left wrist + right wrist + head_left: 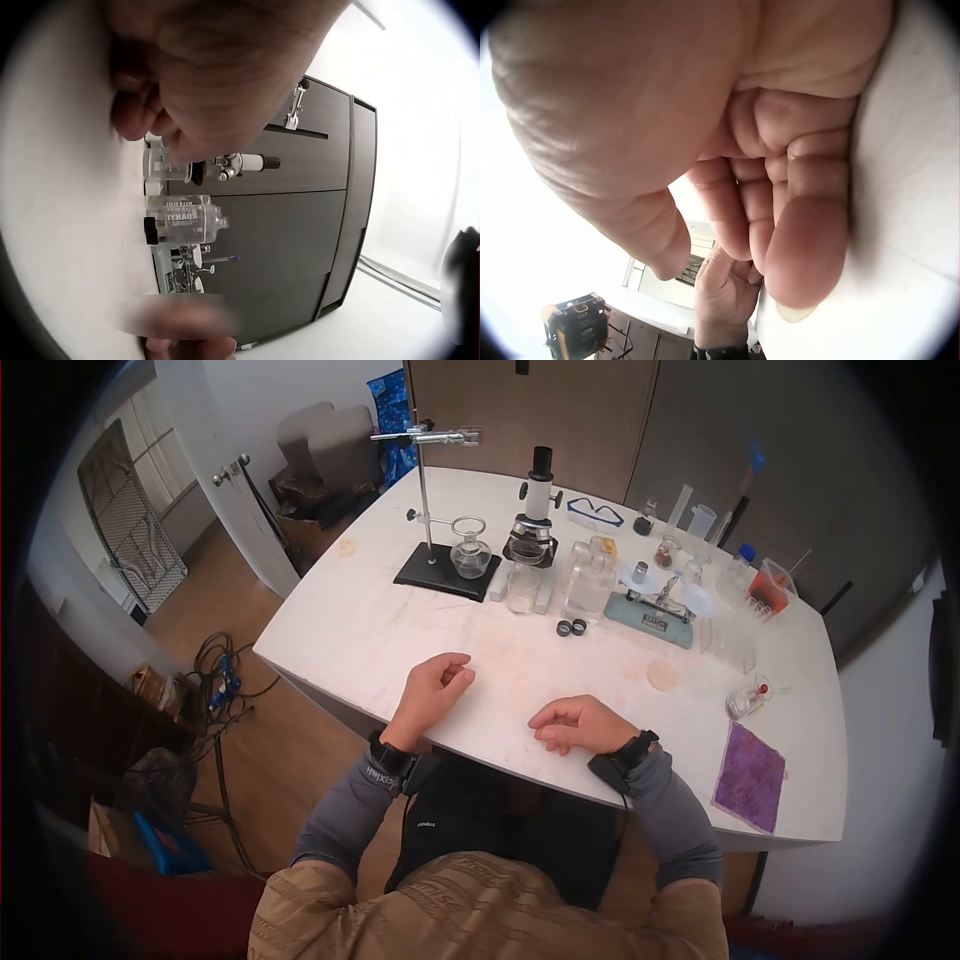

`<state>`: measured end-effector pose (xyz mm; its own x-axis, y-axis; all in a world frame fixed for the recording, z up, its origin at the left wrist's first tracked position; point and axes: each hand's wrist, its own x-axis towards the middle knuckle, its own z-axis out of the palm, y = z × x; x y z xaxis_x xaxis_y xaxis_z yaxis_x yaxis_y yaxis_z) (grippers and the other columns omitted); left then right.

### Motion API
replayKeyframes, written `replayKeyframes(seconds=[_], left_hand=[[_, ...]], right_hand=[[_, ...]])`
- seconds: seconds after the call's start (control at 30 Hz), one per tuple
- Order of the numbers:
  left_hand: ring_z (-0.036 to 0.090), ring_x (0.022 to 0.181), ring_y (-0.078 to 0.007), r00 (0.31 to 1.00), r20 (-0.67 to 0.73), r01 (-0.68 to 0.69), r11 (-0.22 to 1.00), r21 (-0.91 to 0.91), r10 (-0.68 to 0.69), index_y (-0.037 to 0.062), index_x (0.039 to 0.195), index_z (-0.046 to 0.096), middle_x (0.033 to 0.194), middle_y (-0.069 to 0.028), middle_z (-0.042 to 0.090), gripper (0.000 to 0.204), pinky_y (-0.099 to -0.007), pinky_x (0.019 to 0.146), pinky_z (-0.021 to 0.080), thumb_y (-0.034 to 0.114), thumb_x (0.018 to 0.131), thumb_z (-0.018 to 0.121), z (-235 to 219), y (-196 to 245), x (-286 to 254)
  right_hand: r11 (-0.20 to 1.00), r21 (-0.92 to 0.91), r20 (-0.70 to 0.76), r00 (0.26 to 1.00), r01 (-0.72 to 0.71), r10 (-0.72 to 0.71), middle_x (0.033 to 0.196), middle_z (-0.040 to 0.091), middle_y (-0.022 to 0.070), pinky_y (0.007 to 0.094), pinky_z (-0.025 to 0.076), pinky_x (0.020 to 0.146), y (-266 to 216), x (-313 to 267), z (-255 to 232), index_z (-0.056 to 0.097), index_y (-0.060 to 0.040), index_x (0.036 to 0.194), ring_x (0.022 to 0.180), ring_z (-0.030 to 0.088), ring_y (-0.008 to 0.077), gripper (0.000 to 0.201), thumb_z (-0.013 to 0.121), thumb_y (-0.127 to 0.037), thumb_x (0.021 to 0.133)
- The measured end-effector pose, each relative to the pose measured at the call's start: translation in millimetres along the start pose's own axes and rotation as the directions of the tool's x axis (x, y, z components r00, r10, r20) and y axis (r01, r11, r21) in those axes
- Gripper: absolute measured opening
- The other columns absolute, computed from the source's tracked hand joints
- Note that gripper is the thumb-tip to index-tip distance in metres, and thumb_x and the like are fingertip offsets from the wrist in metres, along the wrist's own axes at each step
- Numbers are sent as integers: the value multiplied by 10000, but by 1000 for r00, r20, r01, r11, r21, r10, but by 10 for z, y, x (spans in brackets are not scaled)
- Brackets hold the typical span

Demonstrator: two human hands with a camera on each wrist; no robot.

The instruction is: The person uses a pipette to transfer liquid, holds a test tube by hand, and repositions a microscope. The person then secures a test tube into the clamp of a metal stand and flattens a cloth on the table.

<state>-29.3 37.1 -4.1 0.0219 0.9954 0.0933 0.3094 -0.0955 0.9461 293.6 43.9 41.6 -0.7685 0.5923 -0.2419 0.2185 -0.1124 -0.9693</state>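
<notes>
My left hand (435,695) rests at the front of the white table (500,660), its fingers loosely curled and holding nothing. To its right, my right hand (580,722) lies on the tabletop with relaxed, bent fingers; in the right wrist view its palm (795,60) has nothing in it. Beyond the hands lie two small black caps (571,628). Behind them stand clear plastic bottles (590,588) and a glass beaker (521,592). A teal balance scale (655,622) sits farther right, with a pale round disc (661,676) in front of it.
At the back left, a retort stand (424,500) carries a ring above a glass flask (470,558). Next to it is a microscope (538,500). Safety glasses (595,513) lie behind. Rightward are a small glass vessel (745,703) with a red part and a purple cloth (750,777).
</notes>
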Motion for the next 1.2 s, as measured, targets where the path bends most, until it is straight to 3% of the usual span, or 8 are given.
replayKeyframes(seconds=[0.3,0.4,0.47,0.5,0.67,0.77,0.87,1.2], left_hand=[[670,671,-217,881,-197,-378,889,257,431,-5,1096,739,875,-117,707,221,-341,650,541,112,908,755,76,21,-229],[671,673,-221,876,-175,-396,878,270,449,1,1092,741,871,-116,707,218,-346,652,543,114,906,757,68,1,-232],[668,671,-225,882,-165,-393,881,263,442,5,1087,742,870,-114,704,214,-350,655,544,118,906,758,70,11,-250],[667,673,-228,877,-167,-398,876,272,451,6,1087,742,871,-114,704,213,-352,657,543,117,906,756,72,13,-251],[665,678,-237,851,-179,-432,853,294,493,4,1081,743,870,-118,702,208,-357,658,542,113,904,753,100,0,-242],[662,679,-240,837,-190,-447,841,305,513,0,1073,744,865,-121,698,203,-359,654,540,109,902,752,111,11,-245],[660,680,-241,852,-167,-435,849,301,496,-3,1065,744,862,-121,694,196,-362,653,541,104,902,750,97,35,-258],[646,676,-247,825,-160,-477,820,317,542,-3,1068,738,851,-117,686,189,-366,639,532,83,900,746,111,47,-242]], right_hand=[[998,-58,-350,936,20,-39,1139,729,65,278,571,857,206,-866,340,694,15,1259,962,700,125,249,685,-105,1041],[983,-183,-592,801,-22,-92,1078,736,50,251,543,744,437,-1364,417,709,5,1226,903,685,102,227,680,-134,1049],[977,-212,-812,559,-15,-168,1013,738,43,230,488,648,700,-1621,411,722,4,1177,820,653,82,213,679,-167,1056],[978,-208,-817,553,-19,-164,1013,738,43,230,488,648,793,-1732,408,722,4,1177,820,653,82,213,679,-167,1056],[953,-225,-961,113,202,-251,932,717,15,224,472,649,985,-1819,485,737,0,1084,762,613,69,153,694,-139,1037],[920,-388,-921,23,51,-390,892,703,33,251,470,641,1080,-1616,478,741,2,1033,738,610,100,127,694,-116,1023],[728,-609,-771,19,-317,-637,854,681,68,282,478,643,932,-1481,554,737,8,1008,716,610,146,100,699,-84,997],[698,-650,-733,6,-301,-680,854,671,109,325,512,673,862,-1456,615,734,21,1000,713,629,215,69,690,-23,970]])
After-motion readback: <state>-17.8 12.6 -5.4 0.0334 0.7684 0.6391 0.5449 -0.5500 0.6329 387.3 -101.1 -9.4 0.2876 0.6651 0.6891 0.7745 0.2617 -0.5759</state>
